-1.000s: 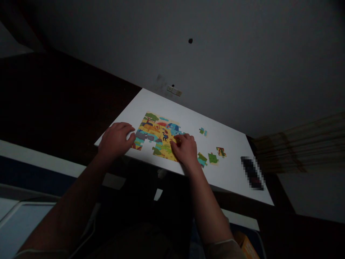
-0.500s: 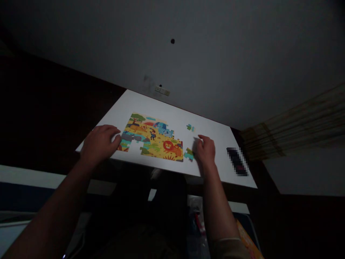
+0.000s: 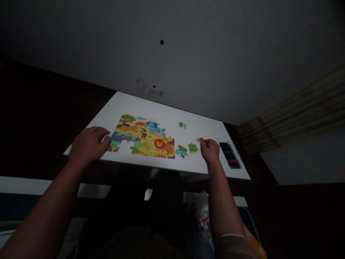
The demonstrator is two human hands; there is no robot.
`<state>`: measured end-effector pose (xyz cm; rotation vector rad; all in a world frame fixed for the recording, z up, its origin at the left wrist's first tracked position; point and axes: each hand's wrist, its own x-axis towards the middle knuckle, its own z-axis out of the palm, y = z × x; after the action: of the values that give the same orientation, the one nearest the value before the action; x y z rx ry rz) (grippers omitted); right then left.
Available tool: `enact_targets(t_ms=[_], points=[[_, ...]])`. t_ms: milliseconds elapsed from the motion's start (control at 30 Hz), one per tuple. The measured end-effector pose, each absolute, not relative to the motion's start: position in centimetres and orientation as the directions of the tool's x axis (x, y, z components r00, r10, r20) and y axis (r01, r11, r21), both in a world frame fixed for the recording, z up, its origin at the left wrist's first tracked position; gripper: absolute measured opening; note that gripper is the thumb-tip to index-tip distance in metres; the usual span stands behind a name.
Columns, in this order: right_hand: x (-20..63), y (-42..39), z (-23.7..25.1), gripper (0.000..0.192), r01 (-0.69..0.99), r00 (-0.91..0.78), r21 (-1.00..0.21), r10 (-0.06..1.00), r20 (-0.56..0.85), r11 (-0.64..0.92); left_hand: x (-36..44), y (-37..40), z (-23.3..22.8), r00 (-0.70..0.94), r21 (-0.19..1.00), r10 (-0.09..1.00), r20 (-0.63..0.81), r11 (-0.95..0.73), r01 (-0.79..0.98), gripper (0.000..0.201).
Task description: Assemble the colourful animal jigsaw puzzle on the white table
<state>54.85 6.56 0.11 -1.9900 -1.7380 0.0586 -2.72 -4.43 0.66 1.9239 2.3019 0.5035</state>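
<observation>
A partly assembled jigsaw puzzle [image 3: 147,142] with animals on a yellow ground lies on the white table [image 3: 151,106]. It has a gap at its front edge and a stepped upper right corner. My left hand [image 3: 88,145] rests at the puzzle's left end, thumb apart from the fingers, holding nothing. To the right, my right hand [image 3: 211,149] pinches a red and yellow puzzle piece [image 3: 200,140] at the fingertips. Between that hand and the puzzle lie a green and blue piece [image 3: 181,151] and a green piece [image 3: 193,148]. Farther back are small green and blue pieces [image 3: 182,125].
A dark phone-like object [image 3: 229,154], partly pixelated, lies at the table's right end. Behind the table stands a grey wall with a socket [image 3: 156,91]. A patterned curtain [image 3: 291,115] hangs at the right. Below the front edge is a clear plastic bag [image 3: 202,212].
My right hand has moved right and now pinches the red and yellow piece. The green piece it covered shows. The view has shifted slightly; my left hand stays beside the puzzle.
</observation>
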Motion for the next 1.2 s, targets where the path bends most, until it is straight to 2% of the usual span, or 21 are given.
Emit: enact_targets(t_ms=[100, 167, 400, 533, 700, 800, 933, 1100, 1200], points=[[54.6, 6.2, 0.3, 0.047, 0.905, 0.246, -0.4, 0.947, 0.207, -0.148, -2.7, -4.4, 0.8, -0.197, 0.314, 0.971, 0.137, 0.146, 0.938, 0.063], [54.6, 6.1, 0.3, 0.047, 0.904, 0.229, -0.405, 0.954, 0.194, -0.134, -2.8, -4.4, 0.8, -0.203, 0.319, 0.968, 0.146, 0.148, 0.936, 0.061], [55.4, 6.7, -0.4, 0.033, 0.883, 0.195, -0.464, 0.956, 0.219, -0.074, -3.0, -4.2, 0.4, -0.2, 0.305, 0.969, 0.146, 0.148, 0.941, 0.062], [55.6, 6.8, -1.0, 0.036, 0.876, 0.155, -0.482, 0.961, 0.231, -0.025, -3.3, -4.0, -0.1, -0.181, 0.277, 0.971, 0.155, 0.133, 0.951, 0.066], [55.5, 6.7, -1.5, 0.05, 0.897, 0.196, -0.438, 0.941, 0.275, -0.058, -3.4, -3.9, 0.0, -0.174, 0.277, 0.972, 0.157, 0.126, 0.953, 0.066], [55.4, 6.7, -1.5, 0.043, 0.896, 0.196, -0.44, 0.94, 0.28, -0.056, -3.2, -3.9, 0.1, -0.182, 0.282, 0.97, 0.158, 0.133, 0.95, 0.065], [55.3, 6.7, -1.1, 0.029, 0.847, 0.237, -0.529, 0.931, 0.277, -0.058, -3.2, -3.9, -0.1, -0.184, 0.279, 0.968, 0.168, 0.132, 0.951, 0.062], [54.9, 5.8, -0.2, 0.039, 0.701, 0.353, -0.71, 0.9, 0.256, -0.073, -3.6, -3.9, -0.4, -0.168, 0.278, 0.97, 0.176, 0.114, 0.954, 0.061], [54.4, 4.8, 0.3, 0.038, 0.588, 0.412, -0.809, 0.863, 0.294, -0.006, -3.6, -3.9, -0.5, -0.165, 0.286, 0.97, 0.179, 0.109, 0.952, 0.061]])
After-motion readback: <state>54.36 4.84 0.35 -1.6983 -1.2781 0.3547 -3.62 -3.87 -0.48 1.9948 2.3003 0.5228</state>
